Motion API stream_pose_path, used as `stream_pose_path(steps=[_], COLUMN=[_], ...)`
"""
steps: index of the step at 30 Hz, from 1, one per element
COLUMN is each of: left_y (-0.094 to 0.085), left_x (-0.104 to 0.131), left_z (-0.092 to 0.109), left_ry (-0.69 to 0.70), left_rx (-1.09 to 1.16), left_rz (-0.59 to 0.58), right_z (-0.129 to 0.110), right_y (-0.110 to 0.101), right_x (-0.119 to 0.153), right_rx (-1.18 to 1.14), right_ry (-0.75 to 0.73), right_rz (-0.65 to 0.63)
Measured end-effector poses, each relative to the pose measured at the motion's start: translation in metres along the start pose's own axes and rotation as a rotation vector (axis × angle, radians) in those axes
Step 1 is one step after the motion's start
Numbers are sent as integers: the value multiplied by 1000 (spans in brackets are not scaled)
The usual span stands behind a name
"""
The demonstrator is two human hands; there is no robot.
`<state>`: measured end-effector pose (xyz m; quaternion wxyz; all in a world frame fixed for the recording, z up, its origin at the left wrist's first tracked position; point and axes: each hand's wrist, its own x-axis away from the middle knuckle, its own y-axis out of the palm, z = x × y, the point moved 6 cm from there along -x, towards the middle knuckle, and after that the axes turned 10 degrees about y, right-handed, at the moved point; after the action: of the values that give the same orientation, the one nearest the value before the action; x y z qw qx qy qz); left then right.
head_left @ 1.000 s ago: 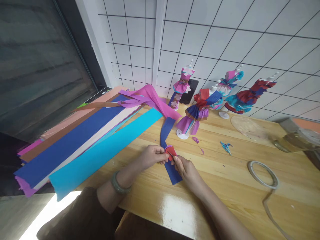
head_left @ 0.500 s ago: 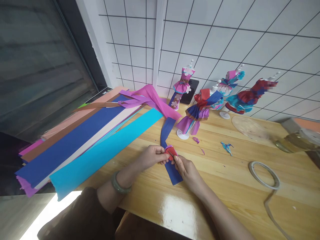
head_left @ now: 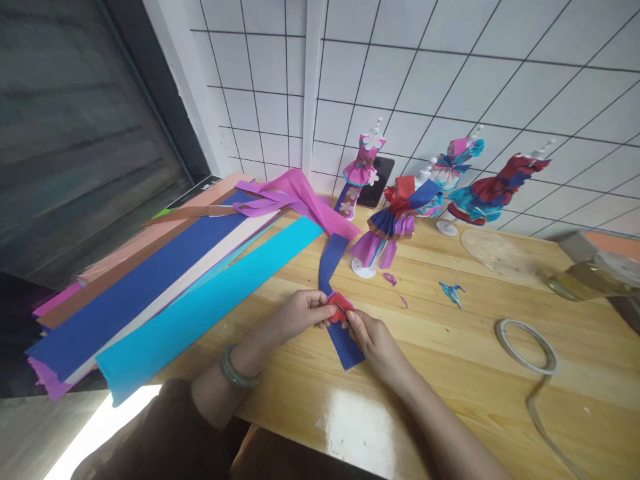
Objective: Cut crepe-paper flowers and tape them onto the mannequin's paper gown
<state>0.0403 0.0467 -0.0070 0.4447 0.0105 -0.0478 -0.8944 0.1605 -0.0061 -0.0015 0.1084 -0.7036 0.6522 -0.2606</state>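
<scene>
A small folded piece of red crepe paper (head_left: 342, 302) with a pinkish-purple edge is pinched between my two hands above the table. My left hand (head_left: 303, 315) holds its left side, thumb on top. On its right side, the thumb and fingers of my right hand (head_left: 374, 339) are closed on it. A thin dark line crosses the red paper; I cannot make out what it is. Beneath my hands lies a blue crepe paper strip (head_left: 347, 351), partly covered by them. Beyond it stands a small dress form (head_left: 395, 217) in a red, blue and purple paper dress.
Several coloured paper strips (head_left: 210, 303) spread across the left side. More dressed forms (head_left: 363, 163) stand along the tiled wall, with a phone (head_left: 376, 183) behind one. A tape roll (head_left: 527, 347), paper scraps (head_left: 451, 294) and a glass jar (head_left: 575, 280) are on the right.
My hands stay in nearly the same place with the red paper, which has tilted slightly. The whole view has shifted a little.
</scene>
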Motion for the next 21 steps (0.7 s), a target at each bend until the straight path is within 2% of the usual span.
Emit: stream_pose_path(steps=[9, 21], left_y=[2, 1], left_x=[2, 1], left_z=[-2, -2], left_ry=[-4, -10], left_rx=[8, -21], left_rz=[-48, -5], right_z=[4, 3], right_y=[4, 4], right_x=[-1, -1], right_rx=[-99, -71], right_ry=[56, 25], right_rz=[-40, -36])
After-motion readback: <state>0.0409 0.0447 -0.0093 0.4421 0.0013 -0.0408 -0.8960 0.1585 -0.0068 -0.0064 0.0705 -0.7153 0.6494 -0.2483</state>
